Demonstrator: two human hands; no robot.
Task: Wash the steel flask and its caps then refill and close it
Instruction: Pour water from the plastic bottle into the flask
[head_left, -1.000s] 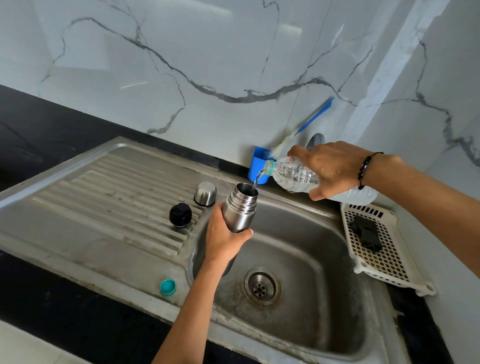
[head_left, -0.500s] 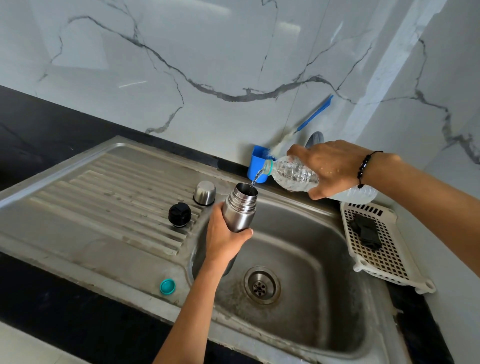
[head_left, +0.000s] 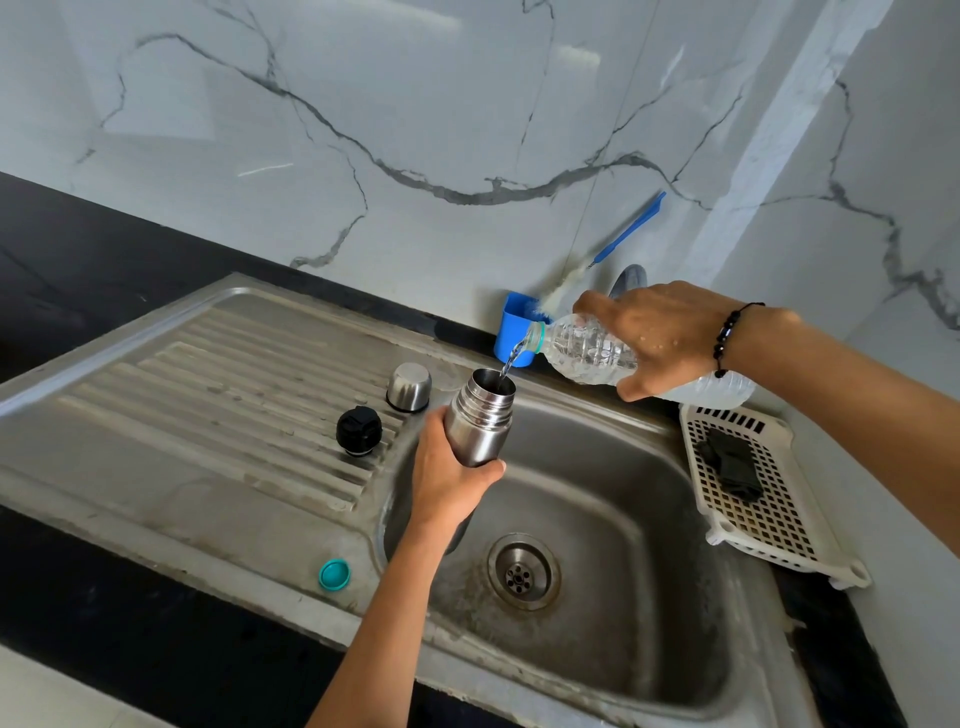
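Note:
My left hand grips the steel flask by its body, holding it upright and open-mouthed over the sink basin. Above and to the right, my right hand holds a clear plastic bottle tipped toward the flask. A thin stream of water runs from the bottle's neck into the flask's mouth. The black inner cap and the steel outer cap stand on the ribbed drainboard, left of the flask.
A small teal bottle cap lies on the sink's front rim. A blue holder with a blue-handled brush leans against the marble wall. A white perforated tray holding a black object sits right of the basin. The drain lies below the flask.

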